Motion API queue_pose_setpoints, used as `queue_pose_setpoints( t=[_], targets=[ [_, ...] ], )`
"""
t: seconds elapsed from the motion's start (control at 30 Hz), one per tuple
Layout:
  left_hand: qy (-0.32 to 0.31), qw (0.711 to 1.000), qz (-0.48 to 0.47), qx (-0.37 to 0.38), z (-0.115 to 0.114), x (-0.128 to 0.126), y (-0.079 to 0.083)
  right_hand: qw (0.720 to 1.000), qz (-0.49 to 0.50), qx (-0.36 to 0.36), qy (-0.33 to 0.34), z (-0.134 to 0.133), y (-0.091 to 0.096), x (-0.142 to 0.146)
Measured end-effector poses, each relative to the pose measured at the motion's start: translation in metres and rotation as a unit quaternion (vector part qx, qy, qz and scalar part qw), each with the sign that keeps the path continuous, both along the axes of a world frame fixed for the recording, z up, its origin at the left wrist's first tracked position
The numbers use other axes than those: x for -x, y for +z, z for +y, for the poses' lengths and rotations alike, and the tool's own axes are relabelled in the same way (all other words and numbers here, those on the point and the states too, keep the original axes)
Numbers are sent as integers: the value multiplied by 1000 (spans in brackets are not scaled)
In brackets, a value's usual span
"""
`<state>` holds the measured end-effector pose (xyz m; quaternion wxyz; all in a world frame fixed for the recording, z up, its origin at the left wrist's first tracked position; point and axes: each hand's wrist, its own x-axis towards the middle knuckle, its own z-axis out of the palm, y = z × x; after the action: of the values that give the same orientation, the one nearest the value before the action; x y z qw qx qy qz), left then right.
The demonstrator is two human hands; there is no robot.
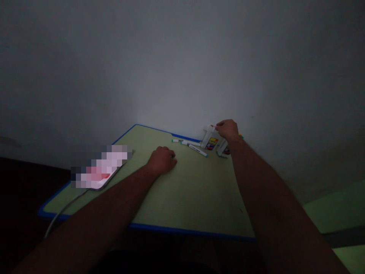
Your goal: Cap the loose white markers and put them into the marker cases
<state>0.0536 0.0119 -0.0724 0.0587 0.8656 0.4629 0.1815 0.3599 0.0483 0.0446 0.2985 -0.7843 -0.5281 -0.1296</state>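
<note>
My left hand [163, 159] rests on the light green table, its fingers curled in. A small dark bit shows between thumb and forefinger, too dim to make out. At the back right, my right hand [229, 128] is closed in a pinch over the top of a white marker case [210, 139] with a yellow and dark label. The pinched fingertips are on what looks like a marker [216, 127], mostly hidden by the case and fingers. A second case [223, 147] stands beside it, partly behind my wrist. Between my hands lie several white markers [197, 150] with green and blue ends.
The table [185, 198] has a blue edge and stands against a grey wall [182, 68]. On its left is a lit phone or tablet [107, 167], blurred out, with a white cable [67, 205] running off the front edge. The room is dim.
</note>
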Motion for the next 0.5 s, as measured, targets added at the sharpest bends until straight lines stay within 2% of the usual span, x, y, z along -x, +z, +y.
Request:
queue_pose_setpoints(
  t=[0.2,0.37,0.43,0.5],
  targets=[
    [3,1000,1,6,-3,0,3,999,25,-42,-6,-5,2,3],
    [4,1000,8,2,-2,-1,2,982,11,-188,-19,-22,4,24],
    [3,1000,10,0,-2,-1,2,973,20,-230,-10,-33,-4,36],
    [5,1000,10,1,-1,-1,1,973,29,-230,0,-46,-20,47]
  ],
)
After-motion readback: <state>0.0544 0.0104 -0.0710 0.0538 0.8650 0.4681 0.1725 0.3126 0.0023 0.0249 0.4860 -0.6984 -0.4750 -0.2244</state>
